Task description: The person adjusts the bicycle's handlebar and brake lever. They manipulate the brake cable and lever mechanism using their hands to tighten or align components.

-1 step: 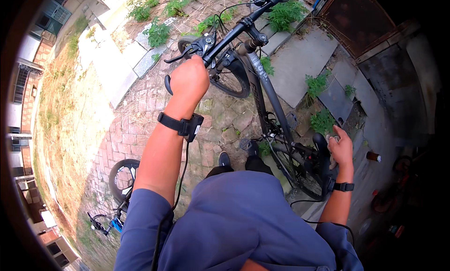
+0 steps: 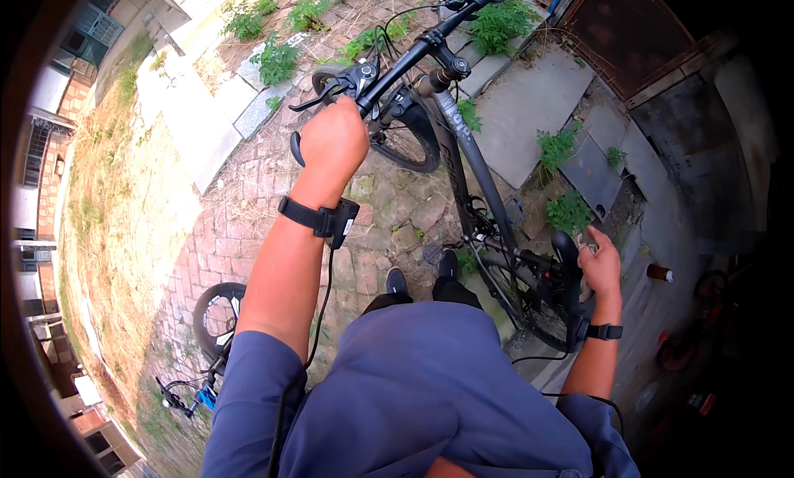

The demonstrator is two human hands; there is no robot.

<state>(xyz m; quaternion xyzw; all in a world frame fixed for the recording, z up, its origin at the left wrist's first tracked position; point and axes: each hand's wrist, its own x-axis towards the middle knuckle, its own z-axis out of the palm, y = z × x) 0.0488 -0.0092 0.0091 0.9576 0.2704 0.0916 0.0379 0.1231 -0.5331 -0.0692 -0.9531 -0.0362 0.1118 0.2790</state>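
My left hand (image 2: 333, 139) is closed round the left end of a black bicycle's handlebar (image 2: 394, 74), beside a brake lever and shifter (image 2: 322, 96). The bicycle frame (image 2: 480, 176) runs back toward my right, with its front wheel (image 2: 418, 147) partly behind the bars. At the rear, my right hand (image 2: 601, 261) holds a crumpled greyish cloth (image 2: 585, 288), hard to make out, next to the black saddle (image 2: 565, 248). The rear wheel (image 2: 517, 300) stands below it, to the right of my feet.
A second bicycle (image 2: 205, 387) with blue parts is at lower left. Grey slabs (image 2: 529, 106), weeds (image 2: 496, 27) and brick paving (image 2: 405, 205) surround the bike. A rusty metal panel (image 2: 624, 40) is upper right; a brown container (image 2: 658, 273) and dim red bicycle (image 2: 674, 354) are right.
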